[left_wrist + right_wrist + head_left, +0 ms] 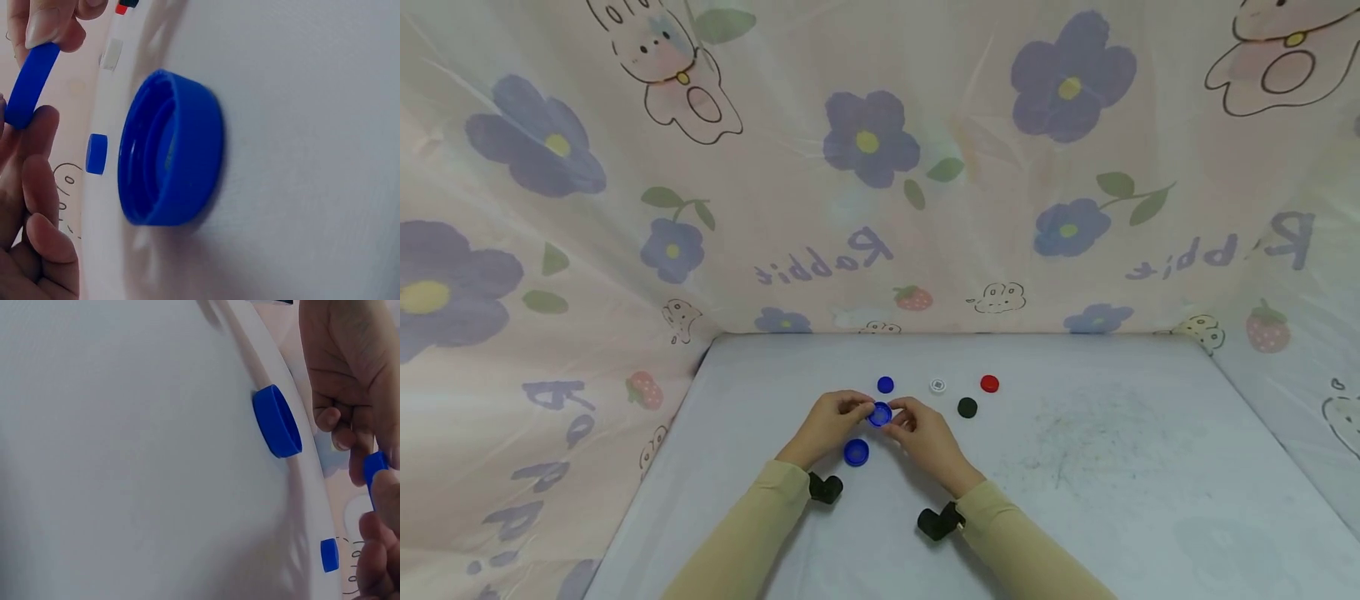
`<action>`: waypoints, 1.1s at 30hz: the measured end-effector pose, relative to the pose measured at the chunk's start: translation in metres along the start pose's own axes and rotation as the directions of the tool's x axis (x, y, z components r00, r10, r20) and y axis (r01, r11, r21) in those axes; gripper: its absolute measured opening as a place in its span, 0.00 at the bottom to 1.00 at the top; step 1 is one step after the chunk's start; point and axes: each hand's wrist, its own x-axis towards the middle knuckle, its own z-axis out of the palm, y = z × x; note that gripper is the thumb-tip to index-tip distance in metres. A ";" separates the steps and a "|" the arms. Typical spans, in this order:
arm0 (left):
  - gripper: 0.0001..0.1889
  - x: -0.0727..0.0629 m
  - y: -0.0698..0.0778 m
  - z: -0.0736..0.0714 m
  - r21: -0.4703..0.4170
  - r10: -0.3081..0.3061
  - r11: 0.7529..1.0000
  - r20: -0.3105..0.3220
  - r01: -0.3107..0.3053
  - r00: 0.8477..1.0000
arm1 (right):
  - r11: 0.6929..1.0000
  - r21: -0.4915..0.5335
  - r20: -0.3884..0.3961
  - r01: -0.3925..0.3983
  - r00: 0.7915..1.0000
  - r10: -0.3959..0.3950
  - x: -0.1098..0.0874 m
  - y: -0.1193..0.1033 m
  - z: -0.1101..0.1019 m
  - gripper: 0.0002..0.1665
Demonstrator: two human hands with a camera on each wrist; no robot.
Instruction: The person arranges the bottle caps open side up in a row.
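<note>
A blue bottle cap [880,414] is held up over the table between both hands, its hollow side facing the head camera. My left hand [833,423] pinches its left edge with thumb and finger, while my right hand [927,437] grips the opposite edge. From the left wrist, the held cap [30,87] appears edge-on between fingertips. Below the hands, a wider blue cap [856,452] lies on the table with its hollow side up; the left wrist view shows inner rings in this wide cap [195,147]. Beyond the fingers lies a smaller blue cap [885,384].
To the right of the small blue cap are a white cap [937,385], a red cap [989,383] and a black cap [967,407]. Dark smudges mark the white table [1150,533] on the right. A patterned curtain [955,242] encloses the back and sides.
</note>
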 end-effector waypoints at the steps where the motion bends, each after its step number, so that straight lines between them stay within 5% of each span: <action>1: 0.12 -0.001 0.000 -0.001 -0.002 -0.004 1.000 0.011 0.004 1.000 | 1.000 -0.009 -0.002 0.006 1.000 -0.006 0.000 0.000 0.000 0.20; 7: 0.17 -0.009 0.000 -0.004 0.018 -0.017 1.000 0.109 0.015 0.994 | 0.999 -0.042 0.034 0.031 0.999 -0.030 -0.002 -0.001 -0.003 0.19; 14: 0.18 -0.015 -0.007 -0.001 0.094 -0.031 0.995 0.125 0.019 0.992 | 0.992 -0.110 0.123 0.065 0.991 -0.051 -0.006 0.007 -0.002 0.20; 23: 0.19 -0.017 -0.015 0.003 0.234 0.054 0.967 0.200 -0.101 0.978 | 0.988 -0.150 0.197 0.042 0.980 -0.012 -0.015 0.008 -0.004 0.22; 33: 0.23 -0.027 -0.010 0.002 0.221 0.022 0.972 0.264 -0.082 0.964 | 0.974 -0.207 0.210 0.088 0.977 -0.044 -0.018 0.012 0.000 0.19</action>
